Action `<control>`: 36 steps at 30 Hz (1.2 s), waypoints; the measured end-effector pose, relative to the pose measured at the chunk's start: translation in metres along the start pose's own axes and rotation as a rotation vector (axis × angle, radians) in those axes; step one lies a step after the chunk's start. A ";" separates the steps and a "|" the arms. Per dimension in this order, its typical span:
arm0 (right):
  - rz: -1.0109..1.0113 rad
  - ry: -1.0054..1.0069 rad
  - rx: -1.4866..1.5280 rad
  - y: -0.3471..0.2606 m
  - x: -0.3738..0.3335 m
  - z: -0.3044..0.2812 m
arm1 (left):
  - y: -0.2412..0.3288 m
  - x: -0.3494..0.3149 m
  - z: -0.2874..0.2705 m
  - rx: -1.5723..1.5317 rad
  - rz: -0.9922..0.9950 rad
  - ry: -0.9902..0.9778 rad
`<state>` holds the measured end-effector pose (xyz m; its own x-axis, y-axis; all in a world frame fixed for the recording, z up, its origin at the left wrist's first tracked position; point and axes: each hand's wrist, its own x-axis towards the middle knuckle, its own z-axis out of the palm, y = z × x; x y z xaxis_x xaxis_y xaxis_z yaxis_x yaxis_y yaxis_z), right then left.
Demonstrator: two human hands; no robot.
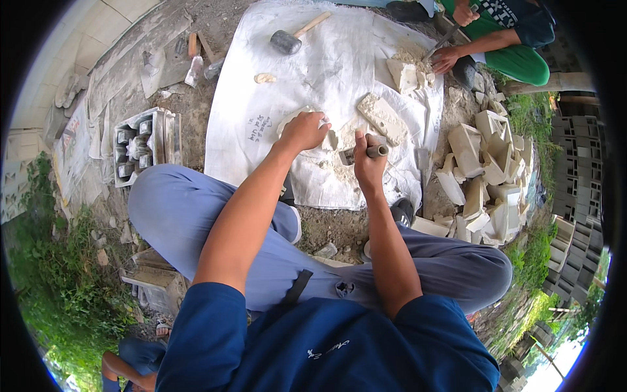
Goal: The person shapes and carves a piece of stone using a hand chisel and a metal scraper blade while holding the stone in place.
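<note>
My left hand (305, 132) is closed on a pale block piece (285, 121), which lies on a white woven sheet (245, 85); its fingertips are partly hidden. To the right, my right hand (369, 163) wraps round a tool with a thick, round, pipe-like handle (377, 151). A flat metal part shows at the tool's left side, low over crumbs and powder. Just beyond the right hand lies a pale rectangular block (384, 117) with a rough, crumbly top. Small broken bits lie between my hands.
A mallet (286, 42) and a small pale chunk (264, 78) lie farther up the sheet. A metal mould (138, 145) stands at left, near a trowel (194, 70). Broken blocks (483, 157) pile at right. Another person's hand (446, 59) works at upper right.
</note>
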<state>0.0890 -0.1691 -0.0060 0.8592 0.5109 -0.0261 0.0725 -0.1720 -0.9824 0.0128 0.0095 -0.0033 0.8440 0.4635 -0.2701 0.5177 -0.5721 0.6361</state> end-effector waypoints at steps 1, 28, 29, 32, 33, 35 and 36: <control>0.020 0.020 -0.013 0.022 -0.001 -0.005 | 0.012 0.004 0.001 0.007 0.001 -0.034; 0.050 -0.130 -0.201 -0.006 -0.015 0.004 | -0.005 -0.003 0.002 0.012 -0.033 0.023; 0.044 -0.130 -0.206 -0.009 -0.021 0.009 | -0.008 -0.006 0.000 0.013 -0.047 0.029; -0.005 -0.118 -0.234 0.066 -0.013 -0.014 | 0.024 0.009 0.004 0.002 -0.014 0.006; -0.042 -0.149 -0.242 0.095 -0.004 -0.031 | 0.037 0.017 0.009 -0.004 0.008 -0.020; 0.080 -0.257 -0.185 0.088 -0.001 -0.027 | 0.021 0.013 0.006 0.011 -0.017 -0.030; 0.099 -0.208 -0.150 0.067 -0.003 -0.016 | 0.003 0.004 0.008 0.007 -0.047 0.004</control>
<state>0.0996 -0.1954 -0.0688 0.7443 0.6450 -0.1731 0.0809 -0.3444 -0.9353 0.0186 0.0047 -0.0081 0.8183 0.4927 -0.2961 0.5575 -0.5548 0.6175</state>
